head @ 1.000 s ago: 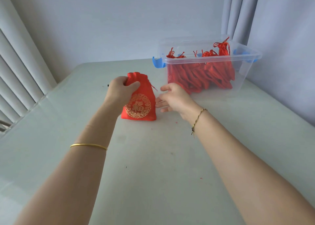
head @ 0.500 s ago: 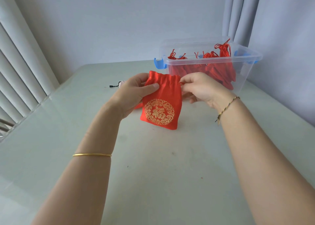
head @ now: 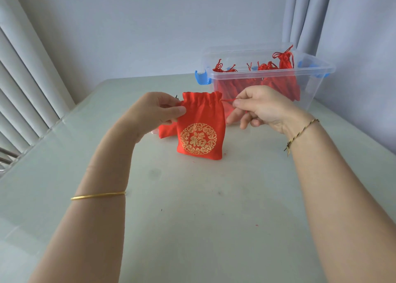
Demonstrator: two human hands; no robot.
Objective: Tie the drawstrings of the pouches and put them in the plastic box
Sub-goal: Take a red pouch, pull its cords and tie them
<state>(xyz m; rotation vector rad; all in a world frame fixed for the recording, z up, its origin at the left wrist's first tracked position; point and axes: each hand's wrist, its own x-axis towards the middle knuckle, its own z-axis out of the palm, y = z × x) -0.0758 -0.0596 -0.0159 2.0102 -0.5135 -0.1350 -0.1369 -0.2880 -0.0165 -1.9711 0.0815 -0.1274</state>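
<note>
The red pouch [head: 200, 130] is at the centre of the frame, held upright between the two hands. Its long axis is vertical, its gathered mouth is at the top, and its gold emblem faces the camera. The left hand [head: 158, 111] pinches the upper left corner of the pouch, with the thumb laid across the front of the fabric. The right hand [head: 261, 109] is set apart from the pouch to the right and pinches the drawstring [head: 229, 100] between thumb and forefinger. The cord runs nearly level from the right end of the mouth to those fingers. The mouth is puckered but not yet drawn closed, so judge the tightening step to be in progress, with the pull directed along the cord toward frame right. The plastic box [head: 317, 83] stands at upper right, directly behind the right hand, which makes that hand the nearer one for placement. Tied pouches [head: 285, 64] are visible inside it. A second pouch [head: 167, 129] lies on the worktop [head: 192, 218] behind the left hand, which covers most of it. Any left-side cord is hidden by the left fingers. It cannot be determined whether the bottom edge of the held pouch touches the worktop.
</note>
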